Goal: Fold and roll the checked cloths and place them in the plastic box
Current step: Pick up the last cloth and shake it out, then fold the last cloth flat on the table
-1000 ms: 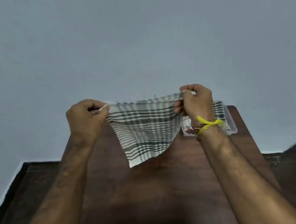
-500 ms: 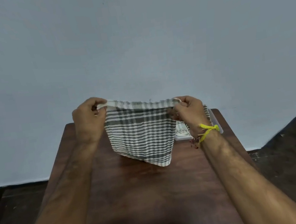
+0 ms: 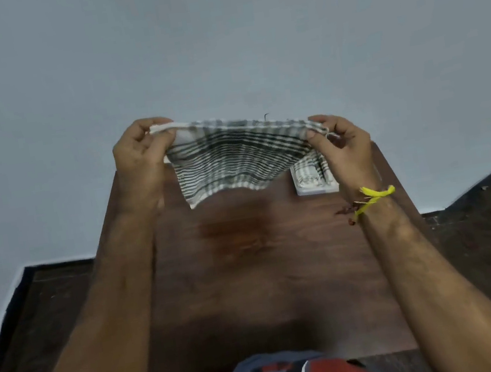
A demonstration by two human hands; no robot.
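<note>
Cloth: the checked cloth is hanging in the air between both hands, stretched out by its top edge, above the far end of the wooden table, lower edge dangling free.
Left hand: the left hand is pinching the cloth's top corner, over at 9 o'clock from the cloth.
Right hand: the right hand is pinching the other top corner at 3 o'clock; yellow thread is tied on that wrist.
Box: the plastic box is sitting on the table at roughly 4 o'clock from the cloth, partly behind the right hand.
In the box: rolled checked cloths are lying inside, can't tell how many.
</note>
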